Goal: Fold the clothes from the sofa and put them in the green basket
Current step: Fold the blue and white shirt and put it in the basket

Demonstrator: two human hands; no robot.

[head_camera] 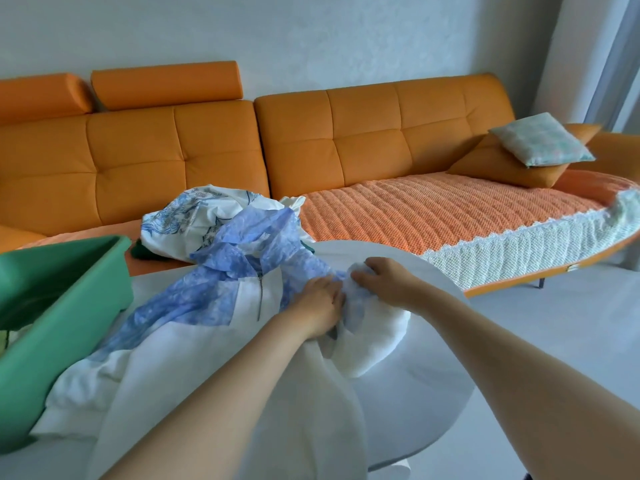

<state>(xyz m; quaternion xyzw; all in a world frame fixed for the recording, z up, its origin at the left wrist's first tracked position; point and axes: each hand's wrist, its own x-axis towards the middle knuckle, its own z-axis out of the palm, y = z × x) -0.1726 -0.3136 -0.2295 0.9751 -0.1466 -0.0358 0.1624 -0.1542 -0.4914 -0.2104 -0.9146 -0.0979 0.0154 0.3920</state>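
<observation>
A hooded zip top (pixel 214 306) lies on the table (pixel 433 393), with the basket (pixel 52 327) just left of it. Behind stands the sofa (pixel 363 133), a clothes heap (pixel 194 216) on its seat and two stacked cushions (pixel 519 157) at the far right.

Soft daylight, wide-angle view.
I see a bright, even room; the light comes from the right, where the curtain (pixel 616 46) glows pale. Shadows are weak, only a soft grey one on the table (pixel 433 393). The white cloth (pixel 242 358) is nearly washed out. The sofa (pixel 173 150) bends toward the edges, and the cushion (pixel 540 140) there looks slightly blurred.
</observation>
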